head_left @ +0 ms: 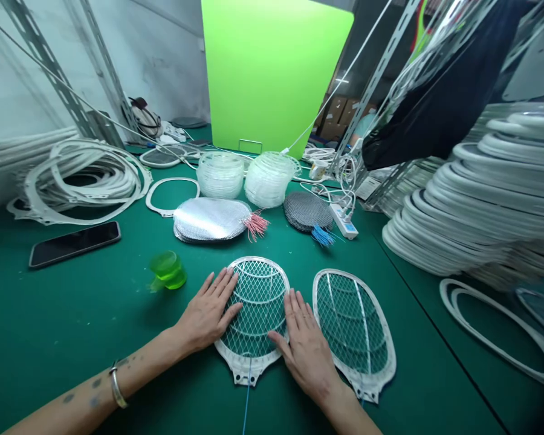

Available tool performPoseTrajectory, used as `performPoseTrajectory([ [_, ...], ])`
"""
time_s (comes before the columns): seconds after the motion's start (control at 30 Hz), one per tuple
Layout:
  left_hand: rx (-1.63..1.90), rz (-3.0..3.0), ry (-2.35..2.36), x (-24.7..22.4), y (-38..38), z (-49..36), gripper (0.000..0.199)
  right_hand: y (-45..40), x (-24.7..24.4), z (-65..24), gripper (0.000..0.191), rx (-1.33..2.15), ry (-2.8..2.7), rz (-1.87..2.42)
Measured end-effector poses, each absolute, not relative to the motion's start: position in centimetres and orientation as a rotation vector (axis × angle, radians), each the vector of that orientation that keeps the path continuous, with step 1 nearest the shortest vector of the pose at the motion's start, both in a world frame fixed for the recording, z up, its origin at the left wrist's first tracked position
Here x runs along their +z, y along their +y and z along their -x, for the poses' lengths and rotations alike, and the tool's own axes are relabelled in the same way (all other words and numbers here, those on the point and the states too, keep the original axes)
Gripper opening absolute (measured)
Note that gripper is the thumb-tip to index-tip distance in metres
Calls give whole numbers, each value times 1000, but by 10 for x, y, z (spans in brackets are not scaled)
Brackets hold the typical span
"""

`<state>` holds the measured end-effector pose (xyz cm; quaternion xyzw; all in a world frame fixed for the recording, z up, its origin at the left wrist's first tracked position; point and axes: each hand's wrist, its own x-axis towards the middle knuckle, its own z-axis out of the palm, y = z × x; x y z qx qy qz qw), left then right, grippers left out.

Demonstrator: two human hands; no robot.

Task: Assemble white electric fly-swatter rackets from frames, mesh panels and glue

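White plastic oval frame of an electric fly swatter (258, 296), strung with wire mesh, lies flat on the green work mat (63, 344), low in the centre of the frame. Its handle end points toward the person. The left hand (207, 311) is spread flat, fingertips on the mesh at the frame's left side. The right hand (306, 344) is also spread palm down, fingers over the lower right rim; neither hand pinches anything. Just right lies a second white mesh frame (356, 329). The piece looks light and fairly stiff, though the thin mesh may bend, so the moulded rim seems the safest hold. A thin blue wire (247, 405) trails from the handle end. Toward upper centre sit a silver mesh stack (208, 219) and a dark mesh stack (308, 211); white frames are piled at right (471, 199).
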<state>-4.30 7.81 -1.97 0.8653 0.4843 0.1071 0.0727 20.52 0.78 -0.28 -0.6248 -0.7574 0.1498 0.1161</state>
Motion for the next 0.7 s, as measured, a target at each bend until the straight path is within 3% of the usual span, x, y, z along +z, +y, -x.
performPoseTrajectory([
  [0.23, 373, -2564, 1562, -31, 63, 29, 67, 19, -9, -222, 80, 391, -2427, 1890],
  [0.4, 409, -2498, 1481, -6, 77, 36, 49, 26, -5, -240, 75, 397, -2489, 1834],
  [0.7, 322, -2597, 1510, -24, 88, 39, 51, 33, 0, -239, 75, 497, -2508, 1860],
])
